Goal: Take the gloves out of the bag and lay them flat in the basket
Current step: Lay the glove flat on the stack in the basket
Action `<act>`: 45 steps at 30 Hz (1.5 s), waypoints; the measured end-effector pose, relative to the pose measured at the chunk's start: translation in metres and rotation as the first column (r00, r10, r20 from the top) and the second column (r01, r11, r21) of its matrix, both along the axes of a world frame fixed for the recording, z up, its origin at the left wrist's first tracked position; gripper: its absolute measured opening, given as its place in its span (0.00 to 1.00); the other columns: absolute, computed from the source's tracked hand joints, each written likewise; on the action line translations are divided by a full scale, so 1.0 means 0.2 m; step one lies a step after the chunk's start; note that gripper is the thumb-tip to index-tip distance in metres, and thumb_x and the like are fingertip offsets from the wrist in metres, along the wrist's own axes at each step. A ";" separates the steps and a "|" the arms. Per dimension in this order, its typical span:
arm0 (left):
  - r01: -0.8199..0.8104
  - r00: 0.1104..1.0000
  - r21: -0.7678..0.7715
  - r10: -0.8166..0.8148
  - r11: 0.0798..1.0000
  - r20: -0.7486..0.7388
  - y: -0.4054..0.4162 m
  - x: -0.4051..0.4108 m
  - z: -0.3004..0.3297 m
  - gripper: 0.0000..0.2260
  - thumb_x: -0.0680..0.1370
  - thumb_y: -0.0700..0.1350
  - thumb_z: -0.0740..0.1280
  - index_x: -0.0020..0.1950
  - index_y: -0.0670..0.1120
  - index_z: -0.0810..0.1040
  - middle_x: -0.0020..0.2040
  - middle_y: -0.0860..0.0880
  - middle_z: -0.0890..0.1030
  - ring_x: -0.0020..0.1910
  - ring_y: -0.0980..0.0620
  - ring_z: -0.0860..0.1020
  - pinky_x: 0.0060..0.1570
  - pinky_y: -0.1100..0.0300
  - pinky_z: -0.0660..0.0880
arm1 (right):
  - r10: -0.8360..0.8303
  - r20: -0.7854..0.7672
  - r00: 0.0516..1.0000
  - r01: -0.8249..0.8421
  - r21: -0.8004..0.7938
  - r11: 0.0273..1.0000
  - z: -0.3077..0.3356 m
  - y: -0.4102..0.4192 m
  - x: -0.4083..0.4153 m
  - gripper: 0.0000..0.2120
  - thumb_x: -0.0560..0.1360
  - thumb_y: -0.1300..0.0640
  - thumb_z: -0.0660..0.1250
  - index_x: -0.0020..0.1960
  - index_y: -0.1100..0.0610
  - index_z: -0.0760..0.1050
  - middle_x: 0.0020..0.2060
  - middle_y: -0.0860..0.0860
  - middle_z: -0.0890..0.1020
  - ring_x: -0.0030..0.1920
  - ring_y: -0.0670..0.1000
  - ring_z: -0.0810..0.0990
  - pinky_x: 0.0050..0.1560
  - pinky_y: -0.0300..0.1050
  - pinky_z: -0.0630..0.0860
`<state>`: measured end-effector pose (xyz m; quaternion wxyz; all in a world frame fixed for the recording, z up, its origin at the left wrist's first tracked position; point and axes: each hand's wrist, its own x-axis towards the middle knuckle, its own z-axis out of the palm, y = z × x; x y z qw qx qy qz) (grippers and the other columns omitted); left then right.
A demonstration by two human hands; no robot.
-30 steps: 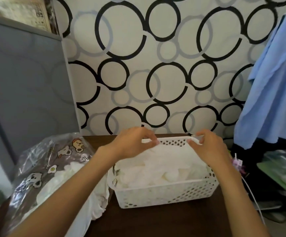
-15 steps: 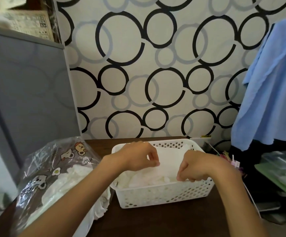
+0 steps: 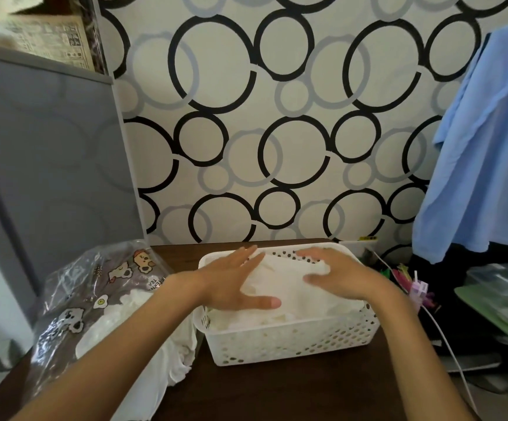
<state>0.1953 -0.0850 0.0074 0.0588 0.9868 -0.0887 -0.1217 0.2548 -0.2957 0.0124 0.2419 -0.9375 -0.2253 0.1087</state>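
Note:
A white perforated basket [image 3: 292, 341] stands on the dark wooden table [image 3: 292, 393]. White gloves [image 3: 286, 284] lie piled inside it. My left hand [image 3: 234, 284] presses flat on the left side of the pile, fingers straight and spread. My right hand [image 3: 334, 275] presses flat on the right side, fingers straight. To the left lies a clear plastic bag [image 3: 94, 299] printed with cartoon animals, with more white gloves [image 3: 167, 360] spilling from its mouth beside the basket.
A grey cabinet [image 3: 43, 177] stands at the left. The circle-patterned wall is close behind the table. A blue cloth [image 3: 483, 147] hangs at the right. A green tray [image 3: 501, 311], a white cable [image 3: 447, 338] and small coloured items lie right of the basket.
Both hands went from pinching a glove above the basket, lowered it in, and now lie open and flat on the pile.

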 end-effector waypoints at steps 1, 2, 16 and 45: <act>0.005 0.999 0.057 -0.003 0.998 -0.032 0.00 0.01 -0.02 0.45 0.72 0.72 0.56 0.77 0.53 0.35 0.77 0.54 0.35 0.77 0.53 0.37 0.74 0.51 0.40 | 0.057 -0.070 0.996 -0.067 -0.146 0.987 -0.04 0.01 0.01 0.27 0.77 0.49 0.64 0.74 0.43 0.59 0.74 0.51 0.62 0.73 0.53 0.60 0.72 0.52 0.60; 0.005 0.998 0.104 0.002 0.995 -0.066 0.00 0.02 -0.05 0.46 0.72 0.72 0.55 0.77 0.53 0.33 0.77 0.54 0.33 0.76 0.53 0.35 0.74 0.51 0.39 | 0.079 -0.130 0.988 -0.113 -0.283 0.952 -0.07 0.02 0.02 0.32 0.77 0.46 0.64 0.76 0.44 0.53 0.76 0.51 0.56 0.75 0.54 0.53 0.74 0.54 0.55; -0.163 0.909 -0.133 0.201 0.978 0.366 0.11 -0.12 0.04 0.32 0.77 0.65 0.57 0.77 0.54 0.56 0.77 0.53 0.60 0.75 0.51 0.59 0.73 0.50 0.57 | -0.012 -0.068 0.998 0.008 -0.061 0.998 -0.01 -0.03 -0.03 0.29 0.75 0.54 0.68 0.73 0.47 0.62 0.73 0.48 0.61 0.72 0.50 0.61 0.68 0.43 0.60; -0.375 0.921 -0.327 0.308 0.867 -0.240 0.77 -0.74 -0.02 0.28 0.71 0.55 0.73 0.68 0.55 0.67 0.62 0.57 0.72 0.58 0.57 0.73 0.62 0.59 0.72 | 0.246 0.090 0.965 -0.237 -0.101 0.966 -0.10 0.96 -0.75 0.09 0.75 0.56 0.67 0.54 0.50 0.81 0.48 0.50 0.83 0.49 0.51 0.82 0.53 0.48 0.79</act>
